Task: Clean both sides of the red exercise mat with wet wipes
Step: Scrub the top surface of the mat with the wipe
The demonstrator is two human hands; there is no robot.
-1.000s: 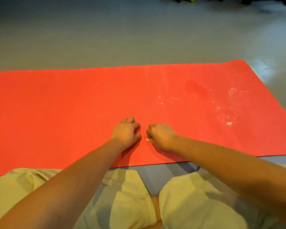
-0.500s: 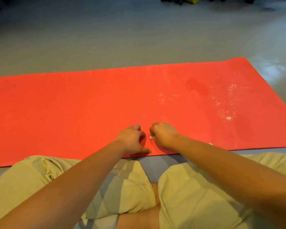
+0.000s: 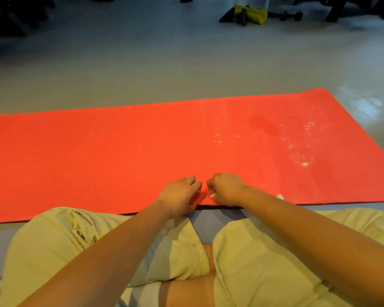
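Closest in, at six o'clock, the shorts (image 3: 264,262), with both bare forearms reaching out toward twelve. The left hand (image 3: 179,193) sits on the near edge of the mat (image 3: 98,156) with its fingers loosely bent. Whether it actually grips that edge, I cannot tell. Just beside it, toward three o'clock, the right hand (image 3: 227,189) is curled tight, pinching a small white wipe (image 3: 212,195) down at the mat's near edge. Another white bit (image 3: 280,196) peeks out behind the right forearm, too small to identify.

The mat lies flat on the grey floor (image 3: 164,63), spread from nine o'clock across to three. Out at two o'clock there are shiny specks (image 3: 302,156) and a darker patch (image 3: 264,127). To my eye that stretch is damp or wants more wiping. My read: the top face is partly done at best, and the underside is not yet turned up. Far off at one o'clock, yellow-and-black gear (image 3: 251,13) lies on the floor.
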